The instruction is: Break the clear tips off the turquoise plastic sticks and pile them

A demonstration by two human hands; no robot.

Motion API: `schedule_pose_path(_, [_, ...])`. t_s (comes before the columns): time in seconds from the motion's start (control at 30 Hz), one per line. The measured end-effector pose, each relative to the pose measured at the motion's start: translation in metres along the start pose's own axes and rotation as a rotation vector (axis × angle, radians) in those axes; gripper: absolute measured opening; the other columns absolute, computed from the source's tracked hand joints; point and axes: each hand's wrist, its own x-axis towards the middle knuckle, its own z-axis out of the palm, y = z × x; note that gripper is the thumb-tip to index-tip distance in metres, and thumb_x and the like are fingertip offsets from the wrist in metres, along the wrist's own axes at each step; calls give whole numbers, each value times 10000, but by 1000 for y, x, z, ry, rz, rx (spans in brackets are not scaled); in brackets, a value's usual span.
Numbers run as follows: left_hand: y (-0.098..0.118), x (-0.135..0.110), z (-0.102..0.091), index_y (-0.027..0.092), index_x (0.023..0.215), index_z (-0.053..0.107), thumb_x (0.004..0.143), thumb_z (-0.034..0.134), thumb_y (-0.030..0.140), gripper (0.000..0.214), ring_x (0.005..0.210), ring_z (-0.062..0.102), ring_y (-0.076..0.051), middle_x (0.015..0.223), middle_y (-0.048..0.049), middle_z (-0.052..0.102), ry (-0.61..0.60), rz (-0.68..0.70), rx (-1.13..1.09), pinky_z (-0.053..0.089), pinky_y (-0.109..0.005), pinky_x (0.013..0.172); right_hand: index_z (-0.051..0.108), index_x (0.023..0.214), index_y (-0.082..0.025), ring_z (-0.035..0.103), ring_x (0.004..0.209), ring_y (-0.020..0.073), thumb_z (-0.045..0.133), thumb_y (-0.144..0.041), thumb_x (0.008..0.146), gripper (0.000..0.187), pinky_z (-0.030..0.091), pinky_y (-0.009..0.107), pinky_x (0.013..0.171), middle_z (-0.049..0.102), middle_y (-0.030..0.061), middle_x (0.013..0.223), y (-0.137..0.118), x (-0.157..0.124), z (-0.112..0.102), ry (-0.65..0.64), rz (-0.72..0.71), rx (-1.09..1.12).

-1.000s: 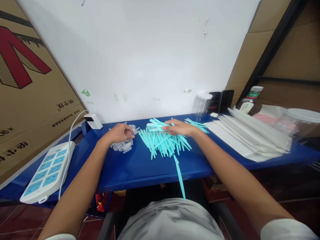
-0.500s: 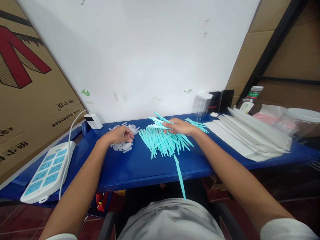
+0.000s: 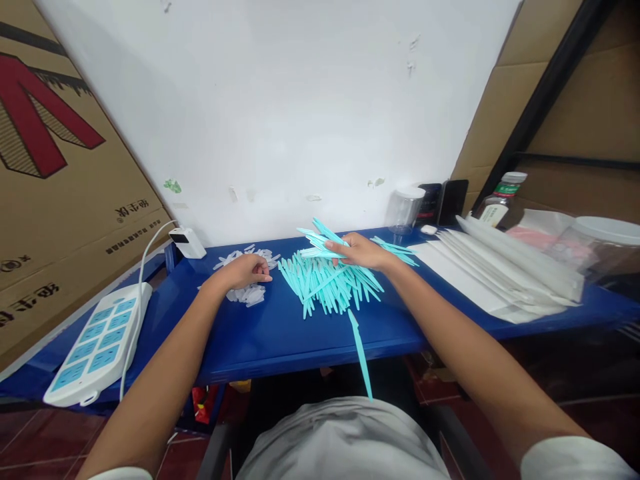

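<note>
My right hand (image 3: 363, 252) grips a bundle of turquoise eyebrow razors (image 3: 320, 241), fanned out to the left above the table. Right below it spreads a large heap of the same razors (image 3: 325, 287). A single razor (image 3: 361, 357) sticks out past the table's front edge toward my lap. My left hand (image 3: 247, 270) is over a pile of clear plastic caps (image 3: 247, 295), its fingers curled and thumb close to the fingertips. Whatever those fingers hold, if anything, is hidden. Part of the cap pile is covered by this hand.
On the blue table (image 3: 280, 340), a power strip (image 3: 97, 343) and a white plug-in device (image 3: 187, 243) stand left. To the right are more razors (image 3: 395, 250), a clear jar (image 3: 405, 210), white packaging sheets (image 3: 505, 273) and a bottle (image 3: 501, 199). A wall rises behind.
My left hand has shifted slightly right, and some caps near it are spread farther left. The razors in my right hand have turned a little; that hand stays nearly in place.
</note>
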Motion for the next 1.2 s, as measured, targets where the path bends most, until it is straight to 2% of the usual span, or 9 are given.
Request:
schedule_pose_path(0.07, [1, 0, 2, 216, 815, 705, 753, 744, 558, 349, 703, 637, -240, 781, -61, 728, 2, -1, 2, 421, -306, 620, 694, 702, -148, 468, 597, 129, 568, -779, 915, 678, 447, 285, 627, 484, 12, 618, 1, 1, 0, 20, -1, -6])
schedule_pose_path(0.13, [3, 1, 3, 211, 822, 688, 774, 735, 555, 350, 721, 646, -244, 795, -66, 730, 9, 5, -12, 434, -311, 638, 576, 642, -177, 559, 613, 158, 582, -802, 891, 672, 411, 271, 584, 423, -5, 583, 2, 2, 1, 35, 6, -4])
schedule_pose_path(0.2, [5, 1, 5, 207, 837, 689, 798, 722, 559, 356, 726, 646, -239, 794, -65, 722, 42, 32, -27, 443, -314, 653, 448, 613, -206, 640, 651, 198, 599, -815, 869, 677, 363, 259, 551, 354, -20, 560, 3, 2, 1, 46, 8, -14])
schedule_pose_path(0.27, [10, 2, 6, 202, 857, 706, 824, 711, 564, 364, 735, 639, -228, 797, -61, 713, 105, 84, -45, 450, -313, 673, 391, 606, -218, 661, 650, 213, 593, -820, 871, 688, 320, 259, 533, 310, -28, 540, 4, 3, 2, 56, -4, -55])
schedule_pose_path(0.43, [27, 5, 9, 182, 999, 771, 872, 704, 590, 432, 743, 632, -192, 855, -68, 733, 293, 145, -207, 475, -296, 679, 399, 602, -218, 540, 565, 164, 567, -821, 886, 688, 299, 280, 530, 322, -27, 525, 10, 5, 1, 95, -26, -126])
schedule_pose_path(0.57, [39, 4, 13, 148, 1148, 743, 816, 787, 601, 563, 781, 699, -192, 979, -100, 751, 318, 154, -579, 568, -318, 726, 393, 609, -212, 392, 542, 119, 570, -802, 895, 679, 297, 288, 541, 330, -29, 550, 9, 5, 2, 117, -45, -134])
schedule_pose_path(0.7, [49, 2, 15, 151, 1248, 699, 762, 864, 555, 653, 759, 730, -191, 984, -91, 747, 331, 139, -810, 590, -320, 714, 326, 602, -212, 253, 537, 95, 608, -769, 891, 688, 194, 296, 530, 271, -42, 570, 2, 2, 3, 128, -70, -192])
schedule_pose_path(1.0, [62, -1, 18, 145, 994, 710, 759, 878, 545, 493, 789, 723, -193, 1036, -149, 801, 323, 114, -910, 540, -289, 685, 320, 597, -220, 246, 554, 105, 583, -749, 917, 672, 176, 301, 539, 272, -38, 580, 5, 5, 7, 125, -90, -227])
schedule_pose_path(1.2, [67, -1, 20, 142, 915, 742, 744, 888, 546, 463, 761, 729, -202, 901, -127, 806, 353, 104, -904, 533, -292, 666, 348, 592, -222, 227, 551, 108, 599, -740, 913, 659, 162, 308, 544, 277, -38, 593, 7, 8, 10, 116, -113, -245])
